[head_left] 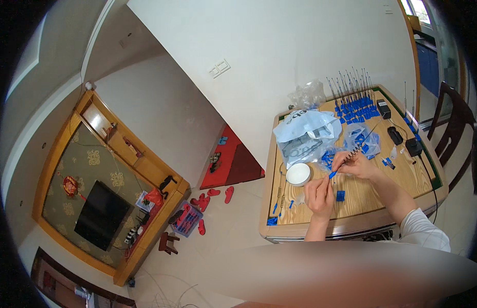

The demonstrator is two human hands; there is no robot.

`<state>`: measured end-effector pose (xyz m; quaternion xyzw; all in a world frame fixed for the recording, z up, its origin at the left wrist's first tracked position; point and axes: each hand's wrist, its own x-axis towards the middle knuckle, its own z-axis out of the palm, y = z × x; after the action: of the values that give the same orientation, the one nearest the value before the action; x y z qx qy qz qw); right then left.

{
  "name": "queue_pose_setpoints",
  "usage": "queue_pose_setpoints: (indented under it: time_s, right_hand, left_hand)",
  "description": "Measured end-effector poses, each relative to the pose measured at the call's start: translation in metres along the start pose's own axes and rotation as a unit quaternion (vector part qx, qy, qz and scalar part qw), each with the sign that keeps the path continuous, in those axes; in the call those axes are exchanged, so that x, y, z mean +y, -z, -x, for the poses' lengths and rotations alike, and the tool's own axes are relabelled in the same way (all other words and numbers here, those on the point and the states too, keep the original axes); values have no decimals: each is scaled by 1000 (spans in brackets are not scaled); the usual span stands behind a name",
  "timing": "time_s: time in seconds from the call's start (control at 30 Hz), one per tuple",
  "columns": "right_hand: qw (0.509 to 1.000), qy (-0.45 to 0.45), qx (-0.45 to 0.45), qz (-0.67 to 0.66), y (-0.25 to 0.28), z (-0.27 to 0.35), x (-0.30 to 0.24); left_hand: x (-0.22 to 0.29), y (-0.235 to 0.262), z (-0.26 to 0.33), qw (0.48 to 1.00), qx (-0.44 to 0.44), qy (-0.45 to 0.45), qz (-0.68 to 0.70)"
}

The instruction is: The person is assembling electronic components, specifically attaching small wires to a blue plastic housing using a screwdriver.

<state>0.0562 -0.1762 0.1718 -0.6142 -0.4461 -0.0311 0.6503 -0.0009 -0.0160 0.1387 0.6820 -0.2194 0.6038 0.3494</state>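
Fingers of both hands pinch one small blue piece between them, above the table's near edge.

Left hand (319, 197) and right hand (355, 165) meet over the wooden table (408, 177); the blue piece (332, 174) is gripped at either end, a coiled spring wire (363, 142) running up from the right hand (held high, likely to keep it off the clutter). White bowl (299, 174) just beside the left hand. Finished blue pieces with upright wires (354, 102) crowd the far edge; plastic bags (308, 134) take the far-left corner. Bare wood lies along the near edge.
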Motion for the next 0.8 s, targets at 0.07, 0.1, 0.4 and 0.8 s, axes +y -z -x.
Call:
queue_pose_setpoints:
  time_s: [0.07,0.1,0.4,0.8]
  right_hand:
    - [1000,-4,6,-5,0,1,2]
    - [1000,-5,8,-14,1,1,4]
    - [1000,2,23,-12,-5,6,-1]
    - [999,20,47,-8,-14,20,7]
  left_hand:
    - [-1,-2,1,1000,0,2,2]
    - [-1,-2,1,1000,-1,2,1]
    - [2,0,4,1000,6,-1,-3]
    - [5,5,10,1000,18,-3,7]
